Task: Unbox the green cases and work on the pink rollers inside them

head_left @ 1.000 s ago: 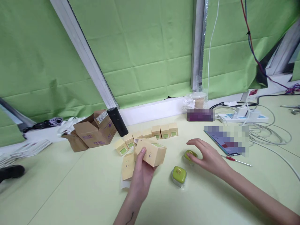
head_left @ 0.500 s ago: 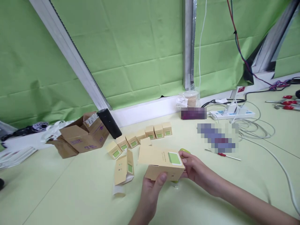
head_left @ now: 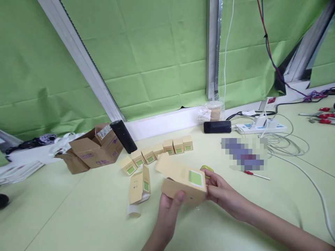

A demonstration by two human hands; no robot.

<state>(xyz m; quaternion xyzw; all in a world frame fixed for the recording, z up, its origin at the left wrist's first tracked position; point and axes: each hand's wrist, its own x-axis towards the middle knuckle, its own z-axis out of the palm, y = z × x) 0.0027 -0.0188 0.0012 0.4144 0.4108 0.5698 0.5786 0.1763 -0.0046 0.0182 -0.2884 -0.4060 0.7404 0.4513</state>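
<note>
My left hand (head_left: 169, 211) has the tan carton (head_left: 183, 186) in its grip, thumb pressed on the near side and the fingers out of sight beneath. I hold it tilted in front of me, a flap standing open at its left end and the green panel facing up near its right end. My right hand (head_left: 221, 191) is at that right end, fingers curled in close; the carton hides their tips, so I can't tell whether they grip it or only touch it. Just beyond those fingers a green-topped item (head_left: 208, 169) shows, partly covered. To the left, an opened carton (head_left: 136, 186) rests on the table (head_left: 78, 212), and behind it runs a row of small tan boxes (head_left: 149, 156). A red-handled screwdriver (head_left: 258, 175) lies beyond my right hand.
</note>
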